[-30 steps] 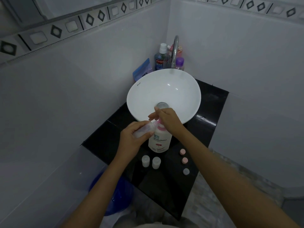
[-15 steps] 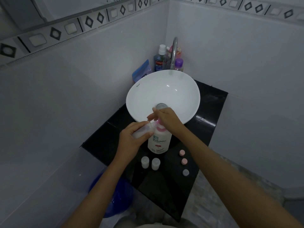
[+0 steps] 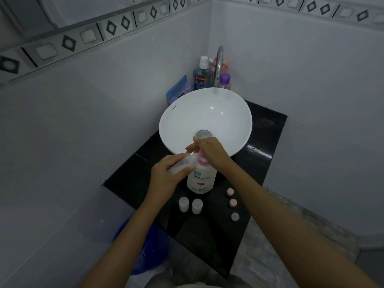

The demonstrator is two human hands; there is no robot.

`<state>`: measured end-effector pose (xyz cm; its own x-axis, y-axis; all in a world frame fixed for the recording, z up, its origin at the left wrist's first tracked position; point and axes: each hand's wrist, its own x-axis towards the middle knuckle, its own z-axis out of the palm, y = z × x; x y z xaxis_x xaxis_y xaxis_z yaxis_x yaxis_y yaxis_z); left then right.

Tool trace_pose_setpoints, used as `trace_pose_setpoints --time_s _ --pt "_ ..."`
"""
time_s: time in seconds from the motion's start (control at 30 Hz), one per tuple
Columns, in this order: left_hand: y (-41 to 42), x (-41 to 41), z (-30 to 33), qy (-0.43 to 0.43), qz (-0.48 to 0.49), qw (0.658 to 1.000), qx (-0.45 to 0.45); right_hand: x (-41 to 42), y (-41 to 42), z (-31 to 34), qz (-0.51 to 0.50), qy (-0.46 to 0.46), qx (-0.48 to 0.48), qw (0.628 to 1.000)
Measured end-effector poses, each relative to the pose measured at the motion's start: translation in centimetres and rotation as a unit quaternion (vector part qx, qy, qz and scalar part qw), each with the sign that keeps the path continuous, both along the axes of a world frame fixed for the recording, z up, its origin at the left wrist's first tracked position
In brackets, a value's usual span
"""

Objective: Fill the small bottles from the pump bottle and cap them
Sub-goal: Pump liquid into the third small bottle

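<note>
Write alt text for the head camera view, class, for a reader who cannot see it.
A left hand holds a small clear bottle tilted at the spout of a white pump bottle while the right hand rests on the pump. Two uncapped small bottles and three loose caps stand on the black counter before a white basin.

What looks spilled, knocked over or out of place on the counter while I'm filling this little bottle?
Nothing stands out. The two small bottles stand upright and uncapped on the black counter; the three caps lie in a row apart from them. No spill shows. The left hand holds a tilted bottle at the pump bottle, as filling requires.
</note>
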<state>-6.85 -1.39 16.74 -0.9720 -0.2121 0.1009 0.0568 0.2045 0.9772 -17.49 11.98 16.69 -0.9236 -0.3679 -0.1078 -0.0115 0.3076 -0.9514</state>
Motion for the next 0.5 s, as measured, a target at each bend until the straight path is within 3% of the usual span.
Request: trace_pose_setpoints --time_s 0.5 --pt "-0.1 -0.3 0.0 -0.006 -0.006 1.000 0.005 0.0 0.1 -0.3 -0.001 0.016 0.002 1.000"
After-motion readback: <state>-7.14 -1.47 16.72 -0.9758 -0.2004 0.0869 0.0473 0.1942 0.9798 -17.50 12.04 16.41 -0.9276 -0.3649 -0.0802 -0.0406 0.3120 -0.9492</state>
